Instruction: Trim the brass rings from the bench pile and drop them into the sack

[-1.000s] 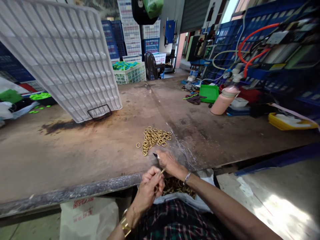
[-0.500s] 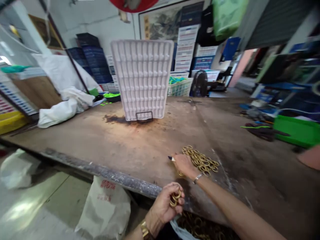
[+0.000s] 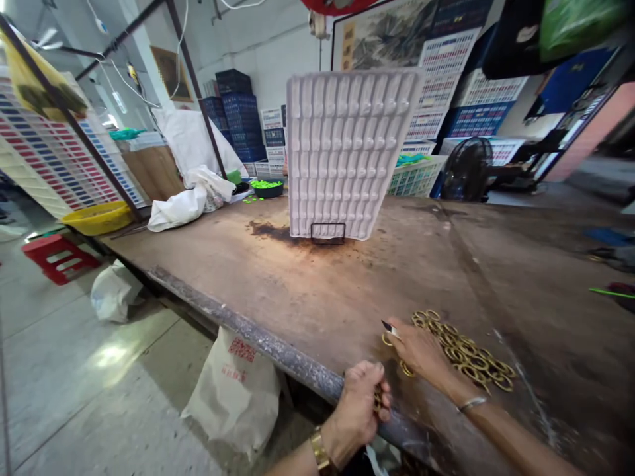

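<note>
"What's upright on the table [image 3: 213,258]?"
"A pale ridged tray [image 3: 342,152], with a black wire frame [image 3: 328,225] at its foot."
"And to its left?"
"A dark bowl [image 3: 270,192] of bright green pieces, a white sack [image 3: 178,210], then a yellow basin [image 3: 99,219]."
"Down on the floor?"
"A red stool [image 3: 55,259]."
"Beyond the tray, on the right?"
"A black fan [image 3: 466,170], near stacked crates [image 3: 479,116]. A landscape picture [image 3: 389,36] hangs on the wall [image 3: 268,39]."
</note>
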Available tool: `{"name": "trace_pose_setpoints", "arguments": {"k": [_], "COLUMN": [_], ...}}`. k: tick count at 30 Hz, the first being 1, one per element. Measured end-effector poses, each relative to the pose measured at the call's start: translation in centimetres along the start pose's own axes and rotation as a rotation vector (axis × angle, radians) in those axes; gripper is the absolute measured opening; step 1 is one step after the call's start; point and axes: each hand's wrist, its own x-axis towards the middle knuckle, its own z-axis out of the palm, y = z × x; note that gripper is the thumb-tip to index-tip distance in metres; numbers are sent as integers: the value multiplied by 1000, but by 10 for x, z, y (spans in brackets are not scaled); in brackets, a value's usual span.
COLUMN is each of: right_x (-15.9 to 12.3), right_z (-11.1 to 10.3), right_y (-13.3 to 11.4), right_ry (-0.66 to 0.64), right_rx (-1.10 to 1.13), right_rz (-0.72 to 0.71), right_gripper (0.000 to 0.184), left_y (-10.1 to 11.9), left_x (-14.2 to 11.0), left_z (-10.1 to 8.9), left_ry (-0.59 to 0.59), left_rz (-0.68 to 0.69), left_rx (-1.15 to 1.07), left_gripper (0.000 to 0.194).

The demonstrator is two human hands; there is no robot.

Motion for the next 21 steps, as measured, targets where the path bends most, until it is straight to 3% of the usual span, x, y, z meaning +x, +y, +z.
{"name": "trace_pose_setpoints", "arguments": {"k": [4, 8, 13, 21], "right_x": [-23, -49, -74, -95], "right_z": [7, 16, 16, -3], "right_y": [-5, -11, -17, -7], "right_ry": [108, 190, 217, 91], "right_rx": [408, 666, 834, 912], "right_rz": [32, 89, 128, 221], "right_gripper": [22, 24, 18, 20], "left_y": [-3, -6, -5, -10], "left_x": [4, 2, -4, -6], "left_z": [2, 6, 9, 13], "left_ry": [69, 44, 63, -79], "left_rz": [136, 171, 252, 486], "left_rx": [183, 333, 516, 832], "left_gripper": [43, 42, 31, 20]}}
